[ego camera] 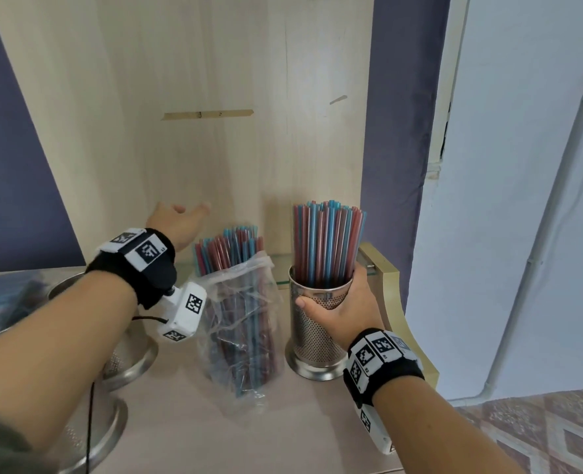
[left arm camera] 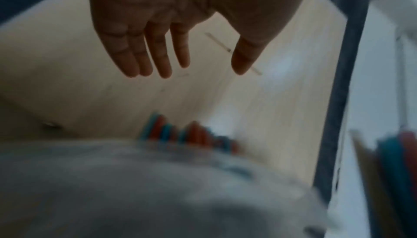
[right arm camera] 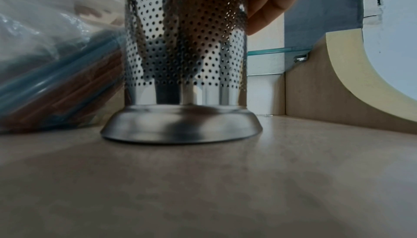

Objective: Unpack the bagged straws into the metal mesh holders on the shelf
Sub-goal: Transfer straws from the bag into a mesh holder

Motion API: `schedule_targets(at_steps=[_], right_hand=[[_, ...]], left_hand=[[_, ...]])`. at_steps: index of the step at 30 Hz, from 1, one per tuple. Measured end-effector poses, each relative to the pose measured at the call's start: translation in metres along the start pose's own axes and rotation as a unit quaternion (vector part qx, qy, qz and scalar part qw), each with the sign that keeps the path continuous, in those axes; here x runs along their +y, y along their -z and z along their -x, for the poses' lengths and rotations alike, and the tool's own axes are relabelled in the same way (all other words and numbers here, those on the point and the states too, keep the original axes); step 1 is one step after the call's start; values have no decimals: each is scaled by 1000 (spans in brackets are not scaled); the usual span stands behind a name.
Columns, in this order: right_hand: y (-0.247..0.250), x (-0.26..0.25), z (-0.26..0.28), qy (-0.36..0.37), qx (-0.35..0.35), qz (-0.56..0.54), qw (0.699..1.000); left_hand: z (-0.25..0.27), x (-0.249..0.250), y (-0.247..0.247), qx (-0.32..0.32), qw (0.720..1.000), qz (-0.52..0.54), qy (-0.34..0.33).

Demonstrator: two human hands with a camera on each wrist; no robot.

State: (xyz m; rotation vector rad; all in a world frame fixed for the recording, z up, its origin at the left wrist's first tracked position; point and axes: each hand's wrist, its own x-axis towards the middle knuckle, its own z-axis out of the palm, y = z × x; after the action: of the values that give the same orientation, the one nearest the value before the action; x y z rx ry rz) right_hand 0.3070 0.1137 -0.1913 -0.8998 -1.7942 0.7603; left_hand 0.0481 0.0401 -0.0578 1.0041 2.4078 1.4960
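A perforated metal holder [ego camera: 314, 333] [right arm camera: 185, 49] stands on the shelf, packed with red and blue straws [ego camera: 327, 241]. My right hand [ego camera: 338, 302] grips its upper rim, thumb in front and fingers [right arm camera: 266, 6] round the back. To its left a clear plastic bag [ego camera: 238, 323] [right arm camera: 45, 54] holds more red and blue straws [ego camera: 228, 251] [left arm camera: 189, 133] and stands upright. My left hand [ego camera: 180, 220] [left arm camera: 178, 54] hovers above and behind the bag, fingers straight and spread, holding nothing.
Two more metal holders [ego camera: 129, 357] stand at the left, mostly hidden under my left forearm. A wooden back panel [ego camera: 214, 148] closes the shelf behind. A curved wooden side piece [ego camera: 389, 285] [right arm camera: 338, 81] and a glass shelf edge [right arm camera: 270, 52] lie at the right.
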Motion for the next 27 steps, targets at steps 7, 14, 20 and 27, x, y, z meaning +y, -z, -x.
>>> schedule_targets(at_steps=[7, 14, 20, 27], right_hand=[[-1, 0, -2, -1, 9, 14, 1000], [-1, -1, -1, -1, 9, 13, 1000], [-1, -1, -1, -3, 10, 13, 1000], [0, -2, -1, 0, 8, 9, 1000]], left_hand=[[7, -38, -26, -171, 972, -134, 86], [6, -53, -44, -129, 987, -85, 51], [-5, -68, -51, -82, 994, -62, 35], [1, -57, -45, -38, 999, -8, 15]])
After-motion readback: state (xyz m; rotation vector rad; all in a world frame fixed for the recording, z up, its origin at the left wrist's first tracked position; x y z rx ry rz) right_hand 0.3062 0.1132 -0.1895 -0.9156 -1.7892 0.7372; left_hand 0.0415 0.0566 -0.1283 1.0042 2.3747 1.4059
